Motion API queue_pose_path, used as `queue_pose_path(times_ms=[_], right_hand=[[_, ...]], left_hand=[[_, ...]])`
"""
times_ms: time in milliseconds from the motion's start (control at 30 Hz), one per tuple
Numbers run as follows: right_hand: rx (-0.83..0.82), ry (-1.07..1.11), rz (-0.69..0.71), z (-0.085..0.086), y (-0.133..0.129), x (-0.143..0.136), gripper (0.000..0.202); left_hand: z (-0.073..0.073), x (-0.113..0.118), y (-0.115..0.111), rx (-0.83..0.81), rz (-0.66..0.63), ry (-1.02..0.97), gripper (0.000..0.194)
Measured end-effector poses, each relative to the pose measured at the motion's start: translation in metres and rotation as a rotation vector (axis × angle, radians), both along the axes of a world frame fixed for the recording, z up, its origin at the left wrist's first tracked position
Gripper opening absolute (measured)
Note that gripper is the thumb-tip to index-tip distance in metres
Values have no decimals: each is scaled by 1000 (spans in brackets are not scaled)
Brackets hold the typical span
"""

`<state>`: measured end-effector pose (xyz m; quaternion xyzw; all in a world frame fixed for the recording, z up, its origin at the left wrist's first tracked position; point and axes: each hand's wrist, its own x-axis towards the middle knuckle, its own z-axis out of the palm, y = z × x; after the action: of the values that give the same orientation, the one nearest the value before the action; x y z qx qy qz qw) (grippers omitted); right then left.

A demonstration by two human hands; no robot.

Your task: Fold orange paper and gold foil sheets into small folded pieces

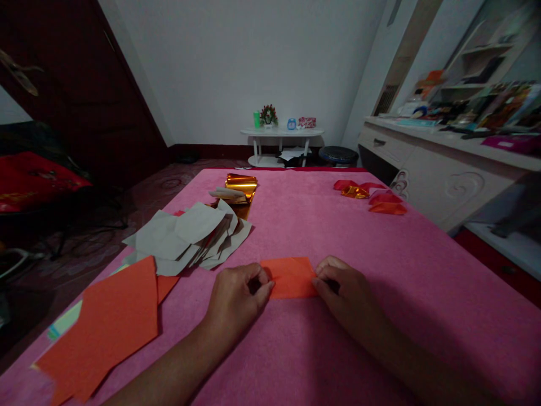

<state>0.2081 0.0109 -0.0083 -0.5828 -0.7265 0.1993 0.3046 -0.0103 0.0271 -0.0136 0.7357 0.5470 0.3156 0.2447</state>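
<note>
A small rectangle of orange paper (292, 279) lies near the front middle of the pink-covered table (291, 338). My left hand (240, 290) pinches its left edge between thumb and fingers. At the opposite edge, my right hand (342, 285) pinches the paper the same way. Left of my left hand are larger orange sheets (114, 321), stacked with ragged outlines. Behind those sheets is a loose heap of grey-white paper pieces (190, 231).
Shiny gold foil (240, 185) lies at the table's far left. Folded red, orange and gold pieces (376, 197) sit at the far right. Beyond stand a small white table (282, 133) and a dark round stool (338, 154). A pale cabinet (448, 180) flanks the right side.
</note>
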Motion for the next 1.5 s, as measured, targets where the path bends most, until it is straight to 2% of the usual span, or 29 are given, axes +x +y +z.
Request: queue_pose_path(times_ms=[400,667,767,833,967,1033,1133,1267,1400,1500], right_hand=[[26,-87,-22,-2,0,-2,22],[29,-110,-24,-4,2,-2,25],[46,-78,-36,-3,1,-3,19],[78,-47,-11,-3,1,-3,15],[139,-62,98,-4,1,-2,20],[151,-91,124,-4,0,0,24],[147,-113,159,0,-4,3,31],[143,-111,185,1,-6,8,43],[112,-107,176,-2,2,9,33],[27,-88,144,-3,12,10,23]], left_hand=[[4,1,1,-28,33,-27,11],[3,-2,4,-33,-34,-16,3],[1,-3,5,48,-65,38,13],[-1,-4,5,128,-114,62,18],[-1,-6,6,210,-311,137,31],[3,-9,4,216,-388,192,37],[12,-13,-3,205,-438,238,42],[19,-12,-8,184,-402,249,38],[13,-6,-1,190,-324,239,27],[6,-5,8,187,-290,213,21]])
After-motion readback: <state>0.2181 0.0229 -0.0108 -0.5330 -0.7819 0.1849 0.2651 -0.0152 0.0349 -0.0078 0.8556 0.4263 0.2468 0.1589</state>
